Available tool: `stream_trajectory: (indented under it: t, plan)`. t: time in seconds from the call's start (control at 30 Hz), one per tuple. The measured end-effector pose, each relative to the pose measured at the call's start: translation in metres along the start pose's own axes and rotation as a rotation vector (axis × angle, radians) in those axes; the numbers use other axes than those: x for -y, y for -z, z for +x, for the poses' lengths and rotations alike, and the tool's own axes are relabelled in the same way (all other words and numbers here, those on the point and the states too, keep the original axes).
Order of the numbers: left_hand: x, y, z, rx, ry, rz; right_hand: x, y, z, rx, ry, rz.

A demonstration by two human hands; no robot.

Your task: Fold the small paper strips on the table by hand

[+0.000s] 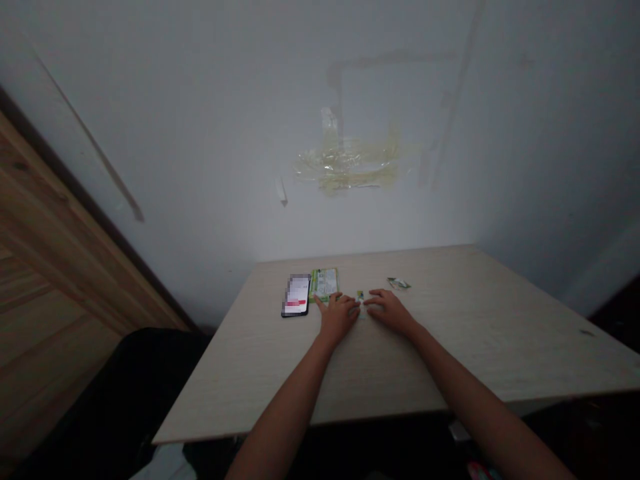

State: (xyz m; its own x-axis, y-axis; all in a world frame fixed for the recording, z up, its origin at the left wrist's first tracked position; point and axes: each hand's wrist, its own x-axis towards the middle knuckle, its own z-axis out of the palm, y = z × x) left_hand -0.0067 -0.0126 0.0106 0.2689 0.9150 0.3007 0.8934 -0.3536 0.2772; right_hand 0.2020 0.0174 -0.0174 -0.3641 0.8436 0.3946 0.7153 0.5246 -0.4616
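My left hand (340, 317) rests on the table with its fingers apart. Its thumb reaches toward a flat green and white packet (326, 281), and its other fingertips point right. My right hand (390, 312) lies opposite, fingers stretched out to the left. In the narrow gap between both sets of fingertips is a small yellow, green and pale piece (361, 294), flat on the table. The fingertips are at its edges; whether they press on it is too small to make out. Its kind does not show.
A phone (297, 295) with a lit, partly blurred screen lies left of the packet. Behind my right hand sits a small crumpled white and green scrap (399, 283). The pale wooden table (450, 280) meets a wall (210, 153) bearing old tape.
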Motion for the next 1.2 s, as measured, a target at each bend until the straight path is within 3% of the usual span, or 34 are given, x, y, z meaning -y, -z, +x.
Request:
stream_trajectory:
  t: [0.63, 1.2]
  plan:
    - [-0.001, -0.001, 0.000, -0.011, 0.001, 0.015, -0.005, -0.008, 0.003, -0.081, -0.011, -0.045]
    - [0.000, -0.003, 0.001, -0.017, 0.003, 0.008, 0.009, 0.001, 0.017, -0.022, -0.102, -0.217]
